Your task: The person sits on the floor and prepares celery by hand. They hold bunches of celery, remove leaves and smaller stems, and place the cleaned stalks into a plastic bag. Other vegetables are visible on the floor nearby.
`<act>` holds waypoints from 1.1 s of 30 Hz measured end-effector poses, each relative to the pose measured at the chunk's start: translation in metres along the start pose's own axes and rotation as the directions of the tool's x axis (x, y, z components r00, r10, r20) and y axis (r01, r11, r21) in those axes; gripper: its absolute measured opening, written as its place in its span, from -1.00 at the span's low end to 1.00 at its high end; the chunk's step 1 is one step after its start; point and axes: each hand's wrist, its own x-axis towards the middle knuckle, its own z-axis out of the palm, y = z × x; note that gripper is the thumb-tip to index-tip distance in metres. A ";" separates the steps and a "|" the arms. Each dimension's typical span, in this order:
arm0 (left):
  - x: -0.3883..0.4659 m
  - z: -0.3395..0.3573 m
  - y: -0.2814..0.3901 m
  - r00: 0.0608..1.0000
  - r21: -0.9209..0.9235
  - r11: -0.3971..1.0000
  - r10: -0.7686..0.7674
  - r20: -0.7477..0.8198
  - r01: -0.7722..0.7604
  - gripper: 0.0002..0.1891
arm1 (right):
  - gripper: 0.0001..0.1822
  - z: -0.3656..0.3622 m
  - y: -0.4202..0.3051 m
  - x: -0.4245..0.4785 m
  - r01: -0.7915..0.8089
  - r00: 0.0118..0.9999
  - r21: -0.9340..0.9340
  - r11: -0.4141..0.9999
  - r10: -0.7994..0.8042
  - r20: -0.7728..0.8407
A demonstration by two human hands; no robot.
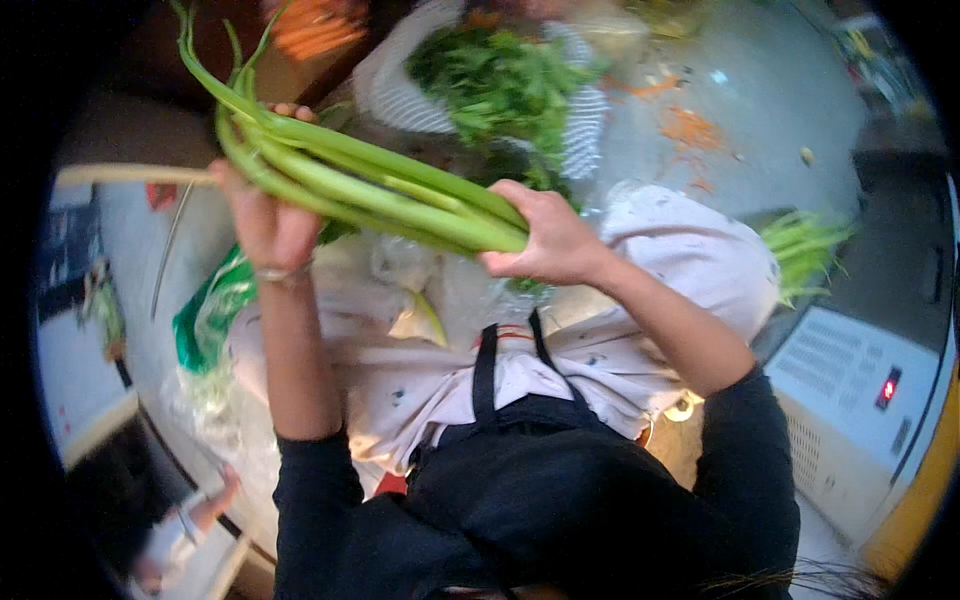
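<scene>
A long bunch of green stalks, apparently celery (390, 180), is held slantwise above my lap. My right hand (555, 232) wraps around its thick pale end. Near the thin, curling tips, my left hand (274, 214) cradles the stalks, with fingertips showing behind them. Beyond the bunch, leafy greens (502, 82) are heaped on a striped white cloth or tray (412, 82); blur hides which. More green stalks (806, 251) lie beside my right knee.
Orange peelings (686, 131) are scattered over the floor (780, 90). Several carrots (319, 26) appear at the upper left. A green plastic bag (214, 315) lies by my left knee. To the right stands a white appliance (855, 382) with a red-lit display. Another person (176, 536) is at the lower left.
</scene>
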 end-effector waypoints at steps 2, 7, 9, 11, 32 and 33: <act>-0.002 0.021 -0.016 0.998 0.155 0.987 -0.031 -0.056 0.040 -0.27 | -0.48 -0.025 -0.023 -0.025 -0.010 0.994 0.110 0.994 0.022 -0.110; 0.003 -0.025 -0.087 0.811 0.686 0.434 -0.303 -0.499 0.584 -0.51 | -0.34 -0.096 -0.036 -0.162 0.186 0.672 0.248 0.951 0.062 -0.738; -0.010 -0.059 -0.114 0.738 0.779 0.011 -0.326 -0.590 0.627 -0.47 | -0.25 -0.127 -0.030 -0.232 0.268 0.397 0.296 0.917 0.175 -0.901; -0.035 -0.143 -0.139 0.836 0.870 -0.327 -0.293 -0.464 0.368 -0.25 | -0.37 -0.163 -0.015 -0.274 0.098 0.203 0.198 0.975 0.175 -0.963; -0.070 -0.183 -0.096 0.823 0.679 -0.518 0.092 -0.561 0.521 -0.60 | 0.03 -0.202 0.334 -0.318 -0.979 -0.114 0.178 0.096 0.462 -0.879; -0.074 -0.194 -0.099 0.805 0.676 -0.502 0.071 -0.589 0.539 -0.60 | 0.00 -0.202 0.324 -0.314 -0.986 -0.106 0.153 0.065 0.463 -0.880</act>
